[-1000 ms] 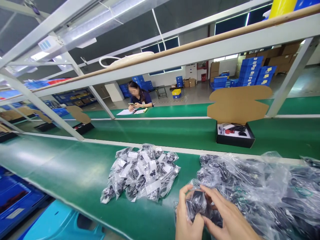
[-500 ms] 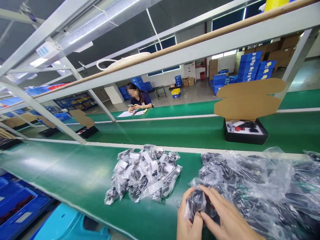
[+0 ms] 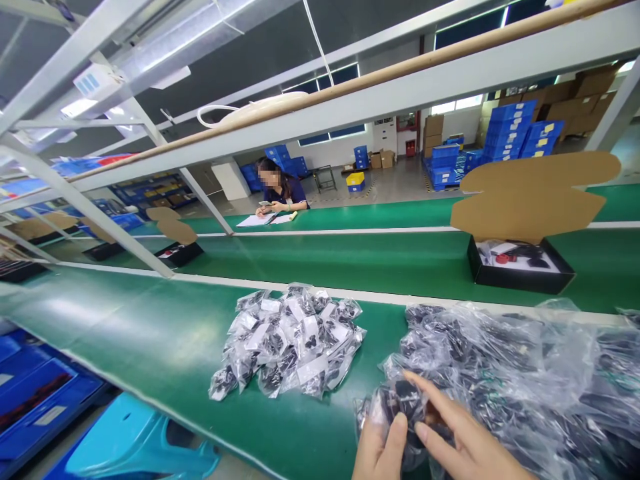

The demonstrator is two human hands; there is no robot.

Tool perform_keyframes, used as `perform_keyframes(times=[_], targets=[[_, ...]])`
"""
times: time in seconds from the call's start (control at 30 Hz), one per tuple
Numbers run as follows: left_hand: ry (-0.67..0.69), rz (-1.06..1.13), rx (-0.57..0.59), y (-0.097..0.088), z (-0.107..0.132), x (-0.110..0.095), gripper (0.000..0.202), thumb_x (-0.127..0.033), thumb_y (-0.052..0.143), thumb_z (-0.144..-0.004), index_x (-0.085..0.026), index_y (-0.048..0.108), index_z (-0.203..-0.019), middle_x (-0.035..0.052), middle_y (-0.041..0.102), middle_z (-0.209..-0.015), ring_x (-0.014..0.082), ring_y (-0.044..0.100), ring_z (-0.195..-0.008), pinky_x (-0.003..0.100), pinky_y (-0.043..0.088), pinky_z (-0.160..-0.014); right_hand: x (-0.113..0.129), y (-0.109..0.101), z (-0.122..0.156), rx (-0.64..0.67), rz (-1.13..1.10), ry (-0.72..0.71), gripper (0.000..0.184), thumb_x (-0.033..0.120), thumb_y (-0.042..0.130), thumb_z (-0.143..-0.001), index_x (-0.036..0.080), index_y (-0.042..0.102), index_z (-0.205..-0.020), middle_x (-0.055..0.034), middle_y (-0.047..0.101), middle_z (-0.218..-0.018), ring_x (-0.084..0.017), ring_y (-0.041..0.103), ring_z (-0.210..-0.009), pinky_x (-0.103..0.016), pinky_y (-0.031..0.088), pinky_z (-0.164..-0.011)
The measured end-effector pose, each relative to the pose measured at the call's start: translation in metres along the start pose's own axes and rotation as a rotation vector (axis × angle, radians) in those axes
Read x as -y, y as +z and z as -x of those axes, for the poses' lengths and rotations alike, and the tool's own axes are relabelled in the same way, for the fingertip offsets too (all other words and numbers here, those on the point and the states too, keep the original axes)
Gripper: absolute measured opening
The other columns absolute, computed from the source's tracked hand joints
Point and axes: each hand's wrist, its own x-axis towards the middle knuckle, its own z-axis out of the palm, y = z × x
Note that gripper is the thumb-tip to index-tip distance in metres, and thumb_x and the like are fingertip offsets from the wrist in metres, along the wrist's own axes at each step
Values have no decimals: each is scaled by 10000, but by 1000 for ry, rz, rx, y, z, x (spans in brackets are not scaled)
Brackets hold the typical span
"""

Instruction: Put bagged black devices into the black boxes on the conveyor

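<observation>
A clear plastic bag with black parts (image 3: 397, 401) is held between my two hands at the bottom, right of centre. My left hand (image 3: 379, 448) is closed on its near left side, the thumb pressing on the plastic. On the right side, my right hand (image 3: 467, 437) grips it with thumb and forefinger; the other fingers are hidden. Just beyond and to the right lies a large heap of clear bags with black items (image 3: 505, 360). A separate pile of small bags with white labels (image 3: 295, 343) rests on the green bench to the left.
Across the white ledge, an open black box (image 3: 523, 272) with a raised cardboard lid stands on the green belt (image 3: 325, 263). Another open box (image 3: 180, 255) is further left. Opposite sits a person (image 3: 280, 190) holding a phone. A turquoise stool (image 3: 135, 433) stands below the bench edge.
The camera view has shifted slightly. My left forefinger has moved down from the bag's top, showing more of the black contents. Both hands stay on the bag.
</observation>
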Motion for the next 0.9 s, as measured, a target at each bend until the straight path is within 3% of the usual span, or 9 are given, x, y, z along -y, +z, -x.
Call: perform_keyframes(times=[0.07,0.13,0.27,0.4,0.53,0.67,0.73,0.83,0.9], targets=[[25,-65,-41,-2,2,4,756,-743,575,-714,-131,634,-1154,134,582,-1194,301,484,-1166,360,319,-1055,2,-2,-1,49,47,1,702,530,324,-913,103,256,-1465,-168,465,-1335,-277,438,-1252,-412,394,-1038],[51,-84,-76,-3,1,4,728,-733,556,-735,-115,649,-1109,143,610,-1127,299,522,-1109,354,375,-1009,2,-1,-2,65,25,0,723,554,299,-912,99,235,-1470,-172,421,-1375,-281,414,-1274,-418,393,-1038],[113,-118,-268,-1,-4,-2,695,-697,565,-754,-87,632,-1081,145,621,-1087,286,533,-1082,325,421,-941,-6,12,-7,-33,-70,9,660,549,280,-933,164,214,-1466,-149,339,-1437,-252,364,-1314,-409,371,-1060],[179,-94,-275,5,-8,1,637,-636,562,-792,-87,583,-1114,149,610,-1108,282,543,-1071,302,413,-925,-11,28,-11,-140,-210,-35,571,520,326,-944,188,286,-1407,-137,385,-1403,-213,408,-1281,-347,364,-1068],[104,-70,-366,9,-8,10,676,-648,532,-800,-83,519,-1170,168,546,-1220,289,483,-1166,297,388,-967,-9,33,-11,-215,-259,-38,549,505,339,-943,184,301,-1387,-145,460,-1318,-201,522,-1148,-344,388,-1044],[120,-136,-269,4,-12,3,627,-557,582,-762,-62,526,-1143,169,591,-1127,280,541,-1059,310,413,-919,-6,32,-12,-220,-215,-4,548,497,367,-929,183,334,-1376,-129,553,-1140,-200,550,-1086,-321,443,-976],[159,-161,-189,0,-15,-6,457,-473,611,-721,-94,583,-976,128,627,-950,241,578,-875,282,444,-790,-4,31,-13,-222,-257,-13,517,493,415,-904,189,394,-1323,-108,572,-1079,-190,575,-1010,-288,488,-894],[235,-143,-63,-4,-18,-18,241,-379,566,-722,-143,521,-721,34,519,-672,145,462,-608,237,387,-577,-1,33,-16,-257,-317,-4,458,489,495,-855,184,466,-1194,-80,591,-987,-168,588,-854,-256,518,-771],[266,-160,-57,-3,-19,-23,192,-334,533,-742,-147,498,-720,9,465,-635,127,413,-582,226,362,-556,1,36,-18,-303,-337,6,446,499,505,-844,180,468,-1154,-77,593,-968,-166,586,-850,-248,518,-763]])
